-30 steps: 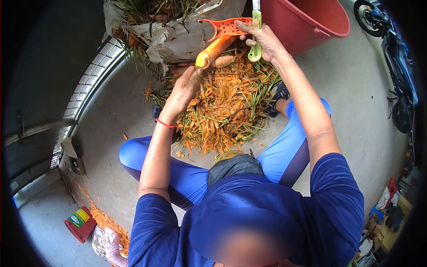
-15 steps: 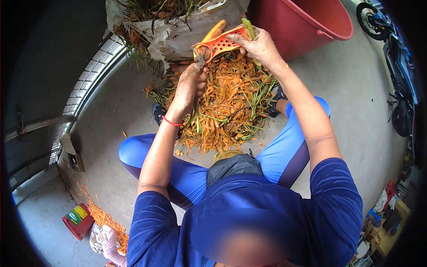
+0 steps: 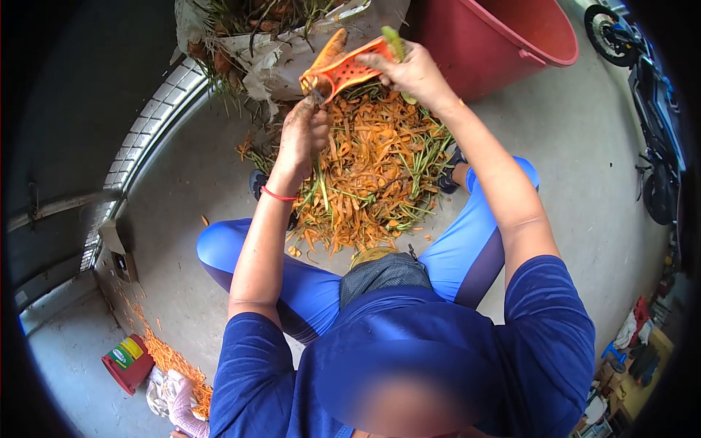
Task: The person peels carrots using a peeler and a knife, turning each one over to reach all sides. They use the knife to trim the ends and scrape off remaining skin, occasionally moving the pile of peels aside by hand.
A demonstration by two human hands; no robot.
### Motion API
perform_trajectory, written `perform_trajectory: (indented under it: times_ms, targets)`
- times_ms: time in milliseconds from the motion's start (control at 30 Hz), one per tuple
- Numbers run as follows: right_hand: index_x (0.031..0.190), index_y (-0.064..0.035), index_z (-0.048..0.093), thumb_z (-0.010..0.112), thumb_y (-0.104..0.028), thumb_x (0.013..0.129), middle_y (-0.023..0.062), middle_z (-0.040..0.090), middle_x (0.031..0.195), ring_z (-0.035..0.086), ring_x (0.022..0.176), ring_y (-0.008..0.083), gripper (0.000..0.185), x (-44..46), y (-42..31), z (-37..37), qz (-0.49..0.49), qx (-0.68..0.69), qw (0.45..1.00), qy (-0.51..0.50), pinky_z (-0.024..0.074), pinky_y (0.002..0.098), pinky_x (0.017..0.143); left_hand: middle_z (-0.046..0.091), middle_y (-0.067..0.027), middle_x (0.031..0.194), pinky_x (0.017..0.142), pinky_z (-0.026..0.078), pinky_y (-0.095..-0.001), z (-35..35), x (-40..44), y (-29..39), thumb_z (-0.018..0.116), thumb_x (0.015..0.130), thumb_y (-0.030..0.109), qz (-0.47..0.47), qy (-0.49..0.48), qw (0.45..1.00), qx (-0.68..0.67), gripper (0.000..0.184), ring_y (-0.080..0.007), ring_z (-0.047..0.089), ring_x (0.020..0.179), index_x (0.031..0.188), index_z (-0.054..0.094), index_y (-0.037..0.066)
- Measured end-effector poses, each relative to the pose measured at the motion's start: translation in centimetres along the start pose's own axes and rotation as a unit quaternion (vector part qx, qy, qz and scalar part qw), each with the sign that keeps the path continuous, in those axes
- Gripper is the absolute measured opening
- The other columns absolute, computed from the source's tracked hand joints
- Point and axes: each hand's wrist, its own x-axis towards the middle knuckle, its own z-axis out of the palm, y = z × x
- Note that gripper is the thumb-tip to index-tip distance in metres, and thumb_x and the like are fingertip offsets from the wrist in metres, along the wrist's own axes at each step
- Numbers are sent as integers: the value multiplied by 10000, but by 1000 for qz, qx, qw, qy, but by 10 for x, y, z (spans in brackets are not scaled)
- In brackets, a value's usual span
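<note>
Left fingers (image 3: 319, 136) clutch a carrot (image 3: 334, 48), right fingers (image 3: 374, 62) a peeler (image 3: 355, 71) whose slip could cut the left ones just beside it.

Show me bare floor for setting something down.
Free: the grey floor between right leg and motorbike. Nearly bare: the patch between left leg and slatted strip. Crowded: the peelings heap between the shoes, with white sack and red tub beyond.

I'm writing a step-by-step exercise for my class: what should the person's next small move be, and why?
Probably slide the orange peeler along the carrot toward its far tip: the right hand holds the tool with its head by the carrot's near end, where the left hand grips, and brownish patches show farther along.
</note>
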Motion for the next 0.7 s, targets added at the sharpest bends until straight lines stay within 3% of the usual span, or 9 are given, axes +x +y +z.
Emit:
perform_trajectory:
  times_ms: [100, 200, 267, 333, 467, 533, 600, 633, 700]
  targets:
    - [908, -86, 674, 711, -408, 823, -39, 557, 585, 501, 527, 22, 336, 3, 7, -5, -7, 36, 999, -26, 438, 192, 496, 316, 103, 660, 427, 156, -177, -1, -5, -1, 413, 984, 255, -10, -25, 999, 46, 177, -9, 231, 506, 917, 492, 111]
    - [944, -101, 690, 706, -391, 833, -31, 571, 627, 506, 530, 29, 311, 10, 16, -28, 66, -103, 992, 39, 445, 205, 510, 298, 107, 641, 420, 159, -178, 1, -11, 0, 419, 982, 287, -12, -29, 996, 84, 207, -8, 223, 495, 896, 495, 114]
    - [833, -96, 652, 699, -460, 815, -55, 498, 548, 438, 459, 11, 367, 29, 54, -78, 2, -186, 968, 166, 356, 187, 413, 291, 107, 637, 419, 160, -177, -14, -11, -5, 422, 983, 298, -7, -34, 997, 71, 218, -8, 219, 491, 902, 500, 112]
    - [840, -102, 646, 705, -457, 811, -54, 486, 526, 430, 436, 11, 360, 36, 63, -120, -18, -179, 965, 189, 367, 186, 412, 298, 100, 646, 421, 169, -172, -21, -13, 0, 420, 989, 313, 8, -31, 999, 33, 228, -10, 226, 502, 914, 489, 108]
    - [881, -102, 668, 714, -398, 824, -50, 517, 585, 428, 472, 11, 305, 19, 23, -58, 21, -45, 990, 129, 366, 186, 428, 327, 87, 671, 412, 184, -182, -17, -6, 7, 393, 1002, 305, -17, 1, 999, -50, 238, -18, 245, 507, 929, 469, 92]
    - [992, -84, 684, 711, -377, 832, -10, 613, 684, 552, 592, 51, 335, 13, 17, -28, -9, -64, 997, 29, 486, 234, 582, 314, 89, 679, 423, 178, -182, -8, 0, 3, 418, 995, 324, -39, 5, 995, -94, 237, -18, 236, 518, 933, 471, 101]
    - [1024, -41, 667, 721, -334, 830, 13, 664, 768, 591, 709, 63, 355, 5, 11, -6, -103, -64, 993, 5, 503, 254, 680, 286, 97, 647, 415, 160, -187, -1, -1, 3, 404, 998, 336, -56, 12, 997, -59, 259, -19, 216, 503, 891, 471, 110]
    - [1064, -20, 649, 718, -261, 837, 16, 692, 857, 580, 793, 55, 338, 2, 9, 2, -109, -49, 993, 8, 493, 245, 752, 277, 100, 637, 412, 155, -190, -4, 0, 0, 400, 999, 340, -58, -4, 998, -36, 266, -19, 208, 498, 879, 471, 113]
    - [1082, -29, 648, 708, -229, 844, 17, 695, 871, 576, 797, 52, 317, 0, 2, -4, -75, -77, 994, -13, 490, 242, 755, 245, 110, 601, 406, 138, -196, -4, -1, -5, 389, 998, 357, -56, -5, 998, 22, 287, -17, 179, 475, 842, 469, 130]
